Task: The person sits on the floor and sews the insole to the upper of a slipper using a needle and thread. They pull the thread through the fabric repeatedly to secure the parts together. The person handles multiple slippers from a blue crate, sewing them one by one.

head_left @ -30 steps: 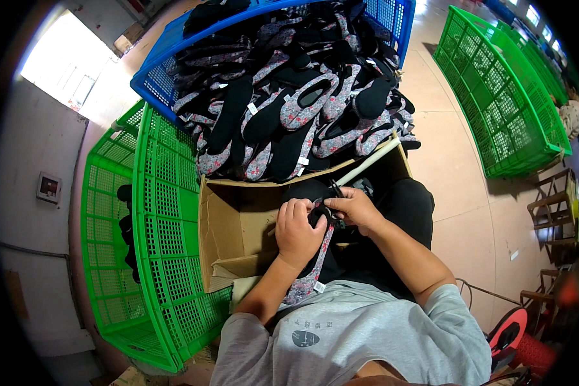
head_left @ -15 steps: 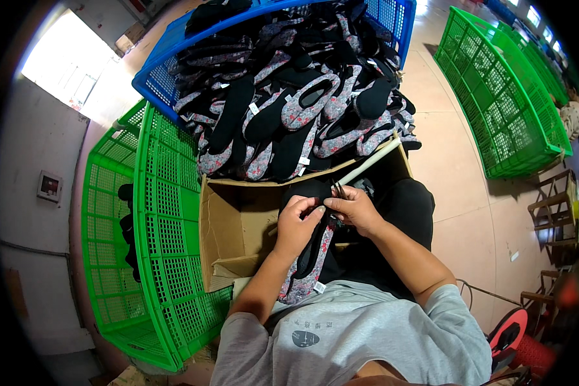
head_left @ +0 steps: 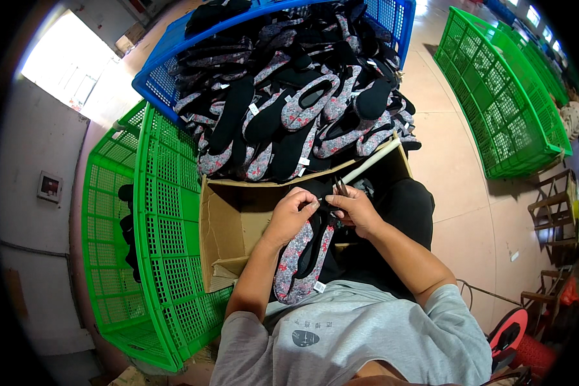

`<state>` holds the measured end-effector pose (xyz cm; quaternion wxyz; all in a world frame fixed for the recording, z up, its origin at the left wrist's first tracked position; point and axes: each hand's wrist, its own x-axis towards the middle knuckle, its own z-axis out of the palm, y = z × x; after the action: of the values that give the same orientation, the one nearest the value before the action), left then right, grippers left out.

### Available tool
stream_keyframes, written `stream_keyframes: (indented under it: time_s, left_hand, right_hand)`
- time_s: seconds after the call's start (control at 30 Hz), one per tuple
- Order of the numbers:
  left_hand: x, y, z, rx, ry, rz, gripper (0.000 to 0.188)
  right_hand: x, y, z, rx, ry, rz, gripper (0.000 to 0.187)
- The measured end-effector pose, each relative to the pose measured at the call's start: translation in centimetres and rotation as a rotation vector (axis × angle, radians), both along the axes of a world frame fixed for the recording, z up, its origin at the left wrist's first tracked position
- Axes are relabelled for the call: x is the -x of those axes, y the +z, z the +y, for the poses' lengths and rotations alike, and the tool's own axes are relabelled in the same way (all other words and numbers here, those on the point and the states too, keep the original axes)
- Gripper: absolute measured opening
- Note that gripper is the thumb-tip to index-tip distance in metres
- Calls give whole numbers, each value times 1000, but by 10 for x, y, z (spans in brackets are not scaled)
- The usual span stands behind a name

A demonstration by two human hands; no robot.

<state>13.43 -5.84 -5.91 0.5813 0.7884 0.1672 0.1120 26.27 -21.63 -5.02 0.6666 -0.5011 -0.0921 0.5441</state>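
A floral grey-and-red slipper with black lining and a small white tag rests on my lap, its far end under my hands. My left hand is above that end, thumb and fingers pinched together; what they hold, if anything, is too small to make out. Close beside it, my right hand is closed around dark thread snips, their blades pointing away from me. The fingertips of both hands nearly meet over the slipper.
A cardboard box stands open in front, with a pale tube across its right side. Beyond it, a blue crate overflows with similar slippers. Green crates stand at left and far right.
My left hand has lifted slightly and turned, uncovering more of the slipper's left side. The snips in my right hand now point more upright, and the slipper has shifted a little left.
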Motion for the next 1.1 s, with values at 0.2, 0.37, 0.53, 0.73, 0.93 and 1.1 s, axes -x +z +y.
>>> stream_keyframes:
  time_s: [0.2, 0.37, 0.53, 0.73, 0.93, 1.1]
  left_hand:
    - [-4, -1, 1, -19, 63, -8, 6]
    - [-6, -5, 9, 183, 169, -31, 7]
    - [-7, 7, 14, -351, 51, -90, 19]
    - [-8, -1, 16, -624, -37, -73, 16]
    - [-9, 4, 24, -65, 47, -66, 8]
    - [-9, 8, 20, 436, 145, -81, 5]
  right_hand:
    - [0, 2, 0, 29, -20, 55, 17]
    - [0, 3, 1, 30, -17, 71, 17]
    - [-1, 3, 0, 28, -15, 72, 17]
    - [0, 0, 1, 36, -8, 78, 15]
    - [-2, 1, 0, 35, -2, 89, 16]
    - [-2, 1, 1, 32, 2, 93, 17]
